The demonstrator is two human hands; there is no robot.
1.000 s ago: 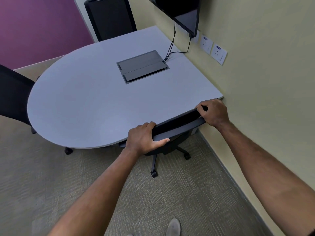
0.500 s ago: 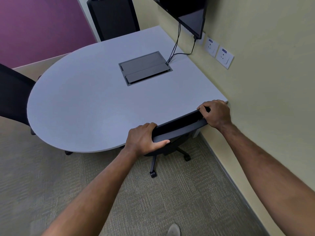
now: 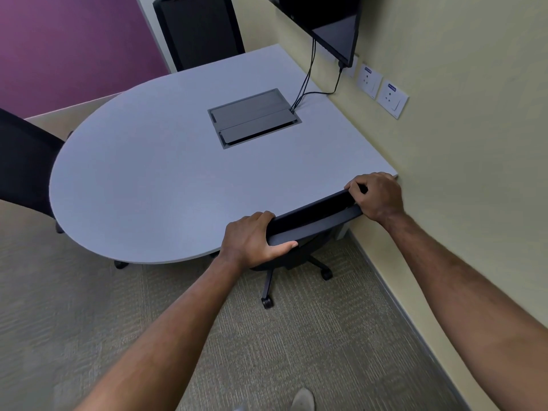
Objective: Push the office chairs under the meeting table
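At about 5 o'clock of the grey meeting table (image 3: 154, 185), close to the yellow wall (image 3: 462, 143), a black office chair (image 3: 314, 216) stood with its backrest top against the table edge and its seat hidden under the tabletop; only part of its wheeled base (image 3: 268, 287) was visible on the carpet (image 3: 311, 336). The left hand (image 3: 252, 240) was closed around the left end of the backrest top, fingers over it and thumb along its near face. The right hand (image 3: 376, 195) was closed around the right end in the same way, just beside the wall. A second black chair (image 3: 23, 164) stood at 9 o'clock of the table and a third chair (image 3: 198, 29) at 12 o'clock. A closed cable box (image 3: 253, 117) sat in the tabletop, with cables (image 3: 308, 75) rising to the wall monitor (image 3: 332, 22) at 1 o'clock, near two sockets (image 3: 381, 90).
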